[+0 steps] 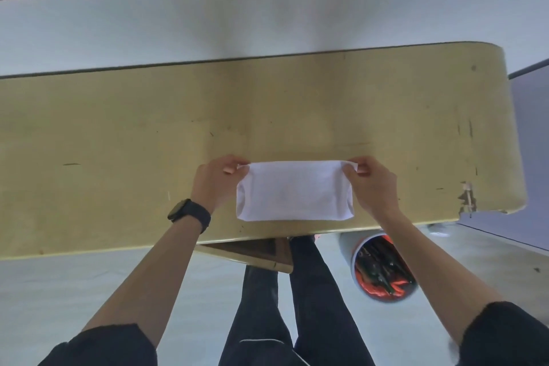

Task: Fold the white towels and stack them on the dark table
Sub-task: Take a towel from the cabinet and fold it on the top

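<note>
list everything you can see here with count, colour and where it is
towel: one, white, folded, on the table by its near edge
table: one, tan, scuffed, across the middle
bucket: one, white, on the floor by the table's near edge at right, holding orange and black items
wooden panel: one, dark brown, under the table's near edge
wristwatch: one, black, on the left wrist
left hand: one, pinches the towel's far left corner
right hand: one, pinches the towel's far right corner
legs: two, in dark trousers, below the table

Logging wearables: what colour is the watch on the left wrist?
Black watch, strap included; seen in the head view.
</note>
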Demonstrator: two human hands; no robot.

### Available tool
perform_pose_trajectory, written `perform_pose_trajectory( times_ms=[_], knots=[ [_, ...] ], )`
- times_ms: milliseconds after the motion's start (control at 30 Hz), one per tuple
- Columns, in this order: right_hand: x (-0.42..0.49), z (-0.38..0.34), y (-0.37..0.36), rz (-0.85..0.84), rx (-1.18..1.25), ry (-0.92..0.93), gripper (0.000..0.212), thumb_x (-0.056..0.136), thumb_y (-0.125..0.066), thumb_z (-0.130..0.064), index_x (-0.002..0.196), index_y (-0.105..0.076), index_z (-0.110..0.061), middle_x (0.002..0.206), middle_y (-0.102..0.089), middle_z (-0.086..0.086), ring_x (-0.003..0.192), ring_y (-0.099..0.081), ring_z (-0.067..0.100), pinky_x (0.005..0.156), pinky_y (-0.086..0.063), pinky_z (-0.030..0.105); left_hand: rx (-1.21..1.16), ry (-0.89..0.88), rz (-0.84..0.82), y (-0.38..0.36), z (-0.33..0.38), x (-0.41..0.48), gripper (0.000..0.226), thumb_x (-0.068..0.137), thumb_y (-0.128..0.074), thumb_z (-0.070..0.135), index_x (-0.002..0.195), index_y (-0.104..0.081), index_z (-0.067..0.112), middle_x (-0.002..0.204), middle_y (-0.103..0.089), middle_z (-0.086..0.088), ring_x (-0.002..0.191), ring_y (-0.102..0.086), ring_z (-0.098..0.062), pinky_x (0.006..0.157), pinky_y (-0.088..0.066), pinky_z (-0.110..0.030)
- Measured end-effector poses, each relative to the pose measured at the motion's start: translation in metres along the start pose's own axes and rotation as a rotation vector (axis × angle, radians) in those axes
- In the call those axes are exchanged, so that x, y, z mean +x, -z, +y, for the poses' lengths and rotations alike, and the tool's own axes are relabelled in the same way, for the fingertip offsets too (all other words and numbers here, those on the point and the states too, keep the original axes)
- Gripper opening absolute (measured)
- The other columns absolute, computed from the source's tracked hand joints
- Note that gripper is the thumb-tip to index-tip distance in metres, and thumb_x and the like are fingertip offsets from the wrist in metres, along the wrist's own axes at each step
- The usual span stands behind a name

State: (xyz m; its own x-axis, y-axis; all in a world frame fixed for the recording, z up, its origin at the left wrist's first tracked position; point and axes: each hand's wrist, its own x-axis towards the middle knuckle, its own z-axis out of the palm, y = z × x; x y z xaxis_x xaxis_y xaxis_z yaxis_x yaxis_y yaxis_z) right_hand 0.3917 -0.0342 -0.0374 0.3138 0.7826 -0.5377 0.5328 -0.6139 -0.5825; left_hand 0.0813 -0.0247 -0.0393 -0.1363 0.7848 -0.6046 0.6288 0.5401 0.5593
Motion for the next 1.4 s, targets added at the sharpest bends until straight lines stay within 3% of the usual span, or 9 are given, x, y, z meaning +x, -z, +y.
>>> perform_pose_trajectory(
  times_ms=[267,500,733,967,1233,1400],
  knots=[
    [0.0,0.003,0.0,0.008,0.031,0.019,0.007,0.09,-0.069,-0.029,0.097,-0.067,-0.031,0.086,-0.068,-0.017,0.075,-0.058,-0.018,0.065,-0.037,-0.004,-0.015,0.036,-0.034,0.01,0.002,0.008,0.01,0.085,-0.072,0.034,0.094,-0.077,0.036,0.084,-0.073,0.014,0.085,-0.065,-0.001,0.07,-0.045,-0.011],
    [-0.003,0.007,-0.001,0.008,0.056,0.03,0.013,0.09,-0.07,-0.027,0.102,-0.072,-0.026,0.087,-0.07,-0.017,0.078,-0.062,-0.012,0.068,-0.041,-0.001,0.1,-0.018,-0.04,0.015,0.007,0.007,0.011,0.087,-0.07,0.034,0.095,-0.077,0.036,0.082,-0.071,0.018,0.085,-0.066,-0.005,0.08,-0.054,-0.025],
    [0.002,0.001,0.0,0.01,0.05,-0.015,0.018,0.085,-0.071,-0.027,0.101,-0.07,-0.033,0.085,-0.071,-0.013,0.081,-0.065,-0.003,0.069,-0.041,0.008,0.3,-0.079,-0.035,0.008,0.009,0.006,0.019,0.088,-0.057,0.034,0.101,-0.07,0.04,0.079,-0.067,0.016,0.079,-0.064,-0.013,0.073,-0.057,-0.035],
    [-0.003,0.01,0.001,0.007,0.079,0.039,0.008,0.088,-0.073,-0.025,0.093,-0.071,-0.031,0.086,-0.072,-0.013,0.076,-0.062,-0.008,0.067,-0.042,0.001,0.232,-0.041,-0.014,0.008,0.006,0.004,0.016,0.089,-0.061,0.034,0.1,-0.071,0.039,0.083,-0.069,0.017,0.084,-0.065,-0.012,0.078,-0.056,-0.035],
    [0.005,-0.001,0.002,-0.014,0.014,-0.027,0.007,0.085,-0.072,-0.025,0.092,-0.069,-0.027,0.082,-0.069,-0.015,0.079,-0.061,-0.006,0.062,-0.037,0.005,0.319,-0.038,-0.019,0.009,0.008,0.003,0.018,0.088,-0.054,0.037,0.1,-0.066,0.042,0.081,-0.067,0.017,0.077,-0.063,-0.012,0.071,-0.057,-0.035],
    [0.004,-0.002,0.001,0.006,0.009,-0.053,0.009,0.084,-0.072,-0.024,0.091,-0.068,-0.024,0.084,-0.069,-0.014,0.079,-0.061,-0.004,0.062,-0.038,0.009,0.362,-0.043,0.0,0.003,0.01,0.002,0.017,0.092,-0.052,0.036,0.102,-0.065,0.039,0.089,-0.067,0.014,0.085,-0.063,-0.015,0.073,-0.053,-0.031]
  ],
)
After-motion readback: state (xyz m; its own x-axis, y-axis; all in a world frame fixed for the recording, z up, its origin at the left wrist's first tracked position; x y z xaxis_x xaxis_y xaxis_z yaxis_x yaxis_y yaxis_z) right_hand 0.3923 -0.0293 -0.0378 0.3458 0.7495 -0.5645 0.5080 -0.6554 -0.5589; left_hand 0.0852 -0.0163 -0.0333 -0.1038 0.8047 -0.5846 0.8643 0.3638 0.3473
